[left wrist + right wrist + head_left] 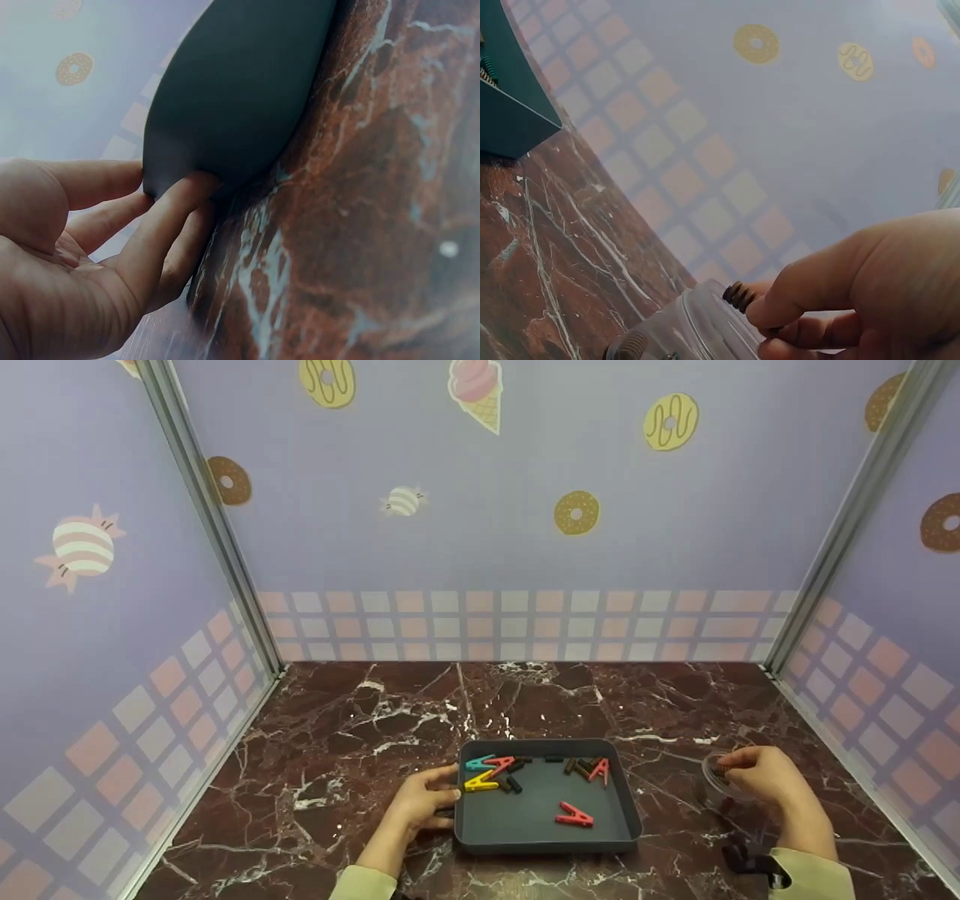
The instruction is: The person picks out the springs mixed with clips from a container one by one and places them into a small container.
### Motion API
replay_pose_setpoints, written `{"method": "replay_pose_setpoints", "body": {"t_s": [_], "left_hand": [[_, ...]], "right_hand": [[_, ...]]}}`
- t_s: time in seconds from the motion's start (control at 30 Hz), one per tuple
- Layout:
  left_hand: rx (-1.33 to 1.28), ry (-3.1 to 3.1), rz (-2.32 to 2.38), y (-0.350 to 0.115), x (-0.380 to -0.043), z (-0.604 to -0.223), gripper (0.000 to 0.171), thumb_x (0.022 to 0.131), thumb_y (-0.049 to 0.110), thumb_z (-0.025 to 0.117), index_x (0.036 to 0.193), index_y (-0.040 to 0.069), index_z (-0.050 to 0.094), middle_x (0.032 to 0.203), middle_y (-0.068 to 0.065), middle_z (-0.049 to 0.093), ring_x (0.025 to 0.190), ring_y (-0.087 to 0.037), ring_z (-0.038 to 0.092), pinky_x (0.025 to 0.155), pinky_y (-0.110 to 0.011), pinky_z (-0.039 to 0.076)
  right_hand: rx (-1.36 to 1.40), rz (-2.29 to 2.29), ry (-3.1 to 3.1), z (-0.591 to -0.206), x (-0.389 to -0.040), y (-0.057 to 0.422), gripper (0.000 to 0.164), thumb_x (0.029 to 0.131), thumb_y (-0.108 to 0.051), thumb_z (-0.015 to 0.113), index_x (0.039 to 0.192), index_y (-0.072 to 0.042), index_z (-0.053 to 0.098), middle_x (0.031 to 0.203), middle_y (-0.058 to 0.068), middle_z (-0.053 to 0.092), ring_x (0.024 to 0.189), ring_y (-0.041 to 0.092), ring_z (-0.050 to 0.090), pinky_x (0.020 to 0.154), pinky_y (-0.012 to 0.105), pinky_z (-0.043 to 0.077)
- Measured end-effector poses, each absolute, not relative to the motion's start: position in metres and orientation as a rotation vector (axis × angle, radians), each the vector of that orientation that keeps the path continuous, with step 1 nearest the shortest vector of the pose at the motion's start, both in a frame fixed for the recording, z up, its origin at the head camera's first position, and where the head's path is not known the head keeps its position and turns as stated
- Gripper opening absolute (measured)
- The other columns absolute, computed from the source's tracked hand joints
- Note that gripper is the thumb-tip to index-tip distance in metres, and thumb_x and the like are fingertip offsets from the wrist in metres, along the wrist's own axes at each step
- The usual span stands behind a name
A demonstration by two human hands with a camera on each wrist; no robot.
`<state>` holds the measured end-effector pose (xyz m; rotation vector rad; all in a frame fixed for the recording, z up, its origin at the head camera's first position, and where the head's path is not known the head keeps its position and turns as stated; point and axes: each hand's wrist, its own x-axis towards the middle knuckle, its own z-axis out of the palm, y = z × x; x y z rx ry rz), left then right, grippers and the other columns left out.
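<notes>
A dark grey tray (517, 836) lies on the table, holding red clothespins (574, 814), a yellow clothespin (481, 782), a blue clothespin (480, 763) and several dark coil springs (514, 784). Against the tray's left wall rests my left hand (420, 802), its fingers (176, 210) fairly straight along the outside. To the right of the tray, my right hand (769, 780) pinches a dark brown coil spring (739, 295) between thumb and fingers. That spring is at the mouth of a clear plastic container (697, 322), where more springs (632, 345) show through the wall.
The dark red marbled table (360, 735) is bounded by patterned panels at the back and both sides. Metal posts (225, 532) stand at the back corners. A black strap mount (746, 859) sits at the right wrist.
</notes>
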<state>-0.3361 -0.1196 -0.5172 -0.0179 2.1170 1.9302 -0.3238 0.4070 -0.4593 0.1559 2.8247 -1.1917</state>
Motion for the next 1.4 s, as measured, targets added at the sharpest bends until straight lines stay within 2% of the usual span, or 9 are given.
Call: {"method": "replay_pose_setpoints", "body": {"t_s": [0.13, 0.27, 0.43, 0.63, 0.7, 0.9, 1.03, 1.4], "left_hand": [[-0.023, 2.114, 1.932, -0.119, -0.336, -0.517, 0.058, 0.097, 0.000, 0.065, 0.152, -0.001, 0.047, 0.131, -0.032, 0.061, 0.100, -0.030, 0.073, 0.072, -0.045, 0.067], [-0.021, 2.118, 1.928, -0.119, -0.336, -0.517, 0.057, 0.097, 0.000, 0.065, 0.152, -0.001, 0.047, 0.129, -0.031, 0.062, 0.100, -0.031, 0.073, 0.072, -0.046, 0.067], [-0.012, 2.115, 1.932, -0.120, -0.336, -0.518, 0.057, 0.097, 0.000, 0.064, 0.152, -0.002, 0.047, 0.130, -0.033, 0.061, 0.099, -0.030, 0.073, 0.073, -0.046, 0.067], [-0.003, 2.111, 1.938, -0.120, -0.335, -0.517, 0.058, 0.097, 0.000, 0.065, 0.152, -0.002, 0.047, 0.126, -0.030, 0.064, 0.097, -0.028, 0.073, 0.073, -0.046, 0.067], [-0.003, 2.108, 1.943, -0.120, -0.335, -0.517, 0.058, 0.097, 0.000, 0.065, 0.152, -0.003, 0.046, 0.124, -0.030, 0.064, 0.097, -0.029, 0.073, 0.073, -0.046, 0.067], [-0.009, 2.122, 1.930, -0.119, -0.335, -0.516, 0.058, 0.098, 0.001, 0.064, 0.152, -0.001, 0.046, 0.131, -0.033, 0.060, 0.101, -0.035, 0.073, 0.074, -0.046, 0.067], [-0.003, 2.138, 1.914, -0.119, -0.334, -0.516, 0.057, 0.098, 0.002, 0.064, 0.153, -0.001, 0.046, 0.133, -0.033, 0.059, 0.102, -0.032, 0.073, 0.073, -0.045, 0.067], [0.018, 2.114, 1.945, -0.120, -0.334, -0.515, 0.058, 0.097, 0.000, 0.064, 0.152, -0.003, 0.045, 0.124, -0.030, 0.064, 0.094, -0.028, 0.074, 0.073, -0.045, 0.067]], "right_hand": [[0.123, -1.153, 2.825, -0.459, -0.326, 0.407, 0.027, 0.097, -0.009, 0.064, 0.117, 0.008, 0.071, 0.115, 0.029, 0.069, 0.090, 0.021, 0.067, 0.071, 0.034, 0.058], [0.108, -1.090, 2.862, -0.458, -0.325, 0.406, 0.031, 0.100, -0.018, 0.063, 0.119, 0.006, 0.071, 0.112, 0.024, 0.071, 0.094, 0.024, 0.068, 0.075, 0.039, 0.059], [0.123, -1.105, 2.883, -0.458, -0.325, 0.406, 0.037, 0.103, -0.025, 0.061, 0.122, 0.005, 0.069, 0.109, 0.021, 0.072, 0.094, 0.023, 0.066, 0.075, 0.037, 0.057], [0.104, -1.062, 2.922, -0.459, -0.325, 0.404, 0.044, 0.104, -0.031, 0.059, 0.128, 0.005, 0.065, 0.122, 0.029, 0.067, 0.110, 0.044, 0.064, 0.087, 0.054, 0.057], [0.098, -1.061, 2.923, -0.458, -0.325, 0.403, 0.046, 0.105, -0.032, 0.059, 0.130, 0.006, 0.064, 0.126, 0.031, 0.065, 0.114, 0.048, 0.062, 0.089, 0.056, 0.057], [0.093, -1.067, 2.932, -0.456, -0.325, 0.400, 0.047, 0.105, -0.035, 0.058, 0.133, 0.003, 0.063, 0.127, 0.030, 0.064, 0.115, 0.047, 0.061, 0.090, 0.058, 0.055], [0.088, -1.088, 2.942, -0.455, -0.323, 0.397, 0.047, 0.105, -0.034, 0.058, 0.133, 0.003, 0.062, 0.127, 0.029, 0.064, 0.116, 0.047, 0.060, 0.091, 0.059, 0.054], [0.018, -1.109, 2.999, -0.452, -0.323, 0.381, 0.042, 0.106, -0.031, 0.057, 0.130, 0.002, 0.065, 0.124, 0.027, 0.068, 0.114, 0.045, 0.063, 0.093, 0.059, 0.054]]}}
